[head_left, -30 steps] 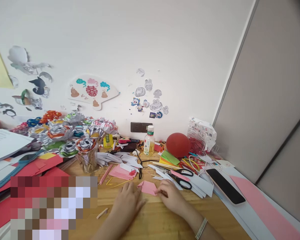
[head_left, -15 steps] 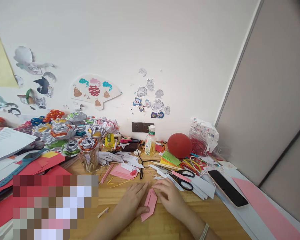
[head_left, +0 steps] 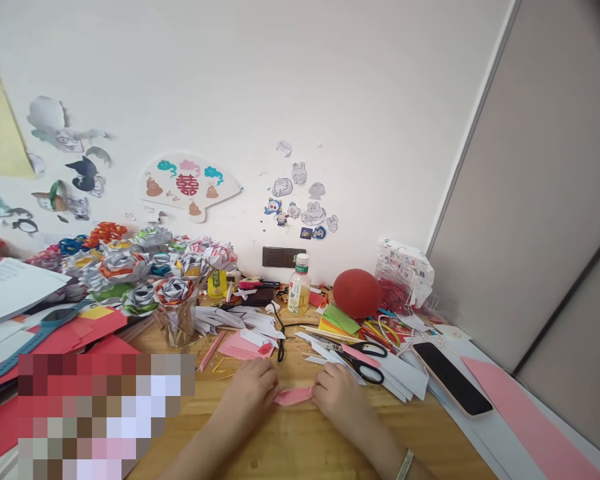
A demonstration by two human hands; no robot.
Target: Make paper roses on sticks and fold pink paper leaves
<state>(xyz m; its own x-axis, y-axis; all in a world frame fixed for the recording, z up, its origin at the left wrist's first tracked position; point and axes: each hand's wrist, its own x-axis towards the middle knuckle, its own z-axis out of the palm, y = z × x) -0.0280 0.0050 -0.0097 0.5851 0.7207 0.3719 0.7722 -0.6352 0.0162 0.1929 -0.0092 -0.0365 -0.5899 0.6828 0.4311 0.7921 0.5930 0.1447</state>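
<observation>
Between my two hands is a small folded piece of pink paper (head_left: 295,396), lying crosswise just above the wooden table (head_left: 260,447). My left hand (head_left: 254,392) pinches its left end with fingers curled. At the right end my right hand (head_left: 339,395) grips it the same way, fingertips closed. The fingers hide both tips of the paper. Beyond my hands lie a stack of pink paper pieces (head_left: 237,345) and black-handled scissors (head_left: 367,363) on top of white folded strips.
At the left stand paper flowers (head_left: 125,267) in a clear cup (head_left: 176,327). A bottle (head_left: 299,287), a red balloon (head_left: 357,293) and a plastic bag (head_left: 407,267) stand along the wall. A phone (head_left: 453,379) lies at right, a blue watch (head_left: 35,340) at left.
The pink paper has turned from a slanted upright position to lying crosswise. My left hand has moved off its face to its left end, and both hands now hold opposite ends.
</observation>
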